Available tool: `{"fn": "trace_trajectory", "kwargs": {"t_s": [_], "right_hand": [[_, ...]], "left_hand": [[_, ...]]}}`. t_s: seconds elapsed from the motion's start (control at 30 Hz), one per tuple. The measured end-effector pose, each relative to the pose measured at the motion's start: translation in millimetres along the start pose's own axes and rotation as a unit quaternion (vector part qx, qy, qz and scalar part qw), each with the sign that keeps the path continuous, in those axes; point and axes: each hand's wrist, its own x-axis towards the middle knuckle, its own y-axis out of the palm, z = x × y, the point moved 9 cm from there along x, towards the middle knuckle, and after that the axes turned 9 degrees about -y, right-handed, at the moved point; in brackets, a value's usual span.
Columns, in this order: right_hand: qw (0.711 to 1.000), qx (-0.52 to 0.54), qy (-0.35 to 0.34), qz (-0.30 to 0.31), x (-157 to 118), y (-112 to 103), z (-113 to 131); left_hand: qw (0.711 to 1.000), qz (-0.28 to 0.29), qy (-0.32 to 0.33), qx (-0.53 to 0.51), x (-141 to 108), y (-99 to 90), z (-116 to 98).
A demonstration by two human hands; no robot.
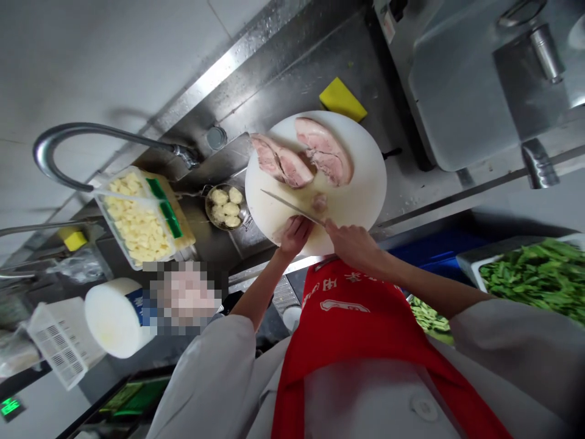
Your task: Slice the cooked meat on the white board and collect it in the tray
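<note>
In the head view my right hand (353,245) is wrapped round the handle of a kitchen knife (292,206), whose blade points left across a round white cutting board (370,207). Close to the blade's near side, my left hand (296,234) rests on the board with its fingers curled together; whatever lies under them is hidden. A small piece of meat (320,202) sits just beyond the blade. Farther back on the board lie two large pale pink slabs of meat, one on the left (282,161) and one on the right (325,152).
A yellow sponge (342,99) lies behind the board. To the left are a pan of pale lumps (227,207), a clear tub of pale yellow chunks (137,216) and a curved faucet (68,129). Green vegetables (539,277) fill a container at right. A blurred-out person stands at left.
</note>
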Motion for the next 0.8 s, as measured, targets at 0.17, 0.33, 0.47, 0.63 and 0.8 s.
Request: {"fn": "trace_trajectory", "kwargs": {"t_s": [0.17, 0.33, 0.47, 0.63, 0.8], "right_hand": [[0.999, 0.015, 0.012, 0.027, -28, 15, 2], [0.997, 0.02, 0.043, 0.065, -74, 35, -17], [0.998, 0.026, 0.031, 0.045, -54, 30, -8], [0.999, 0.048, 0.01, -0.018, 31, 7, 3], [0.999, 0.041, 0.007, -0.029, 34, -3, -9]], "left_hand": [[1.0, -0.006, 0.01, 0.0, 2, -5.4, -5], [0.999, 0.027, -0.022, -0.031, 1, 2.9, 3], [0.999, 0.029, -0.029, -0.033, 0, 3.6, 4], [0.997, 0.053, -0.043, -0.044, 7, -7.0, 2], [0.995, 0.085, 0.02, -0.047, 2, -3.3, 5]]}}
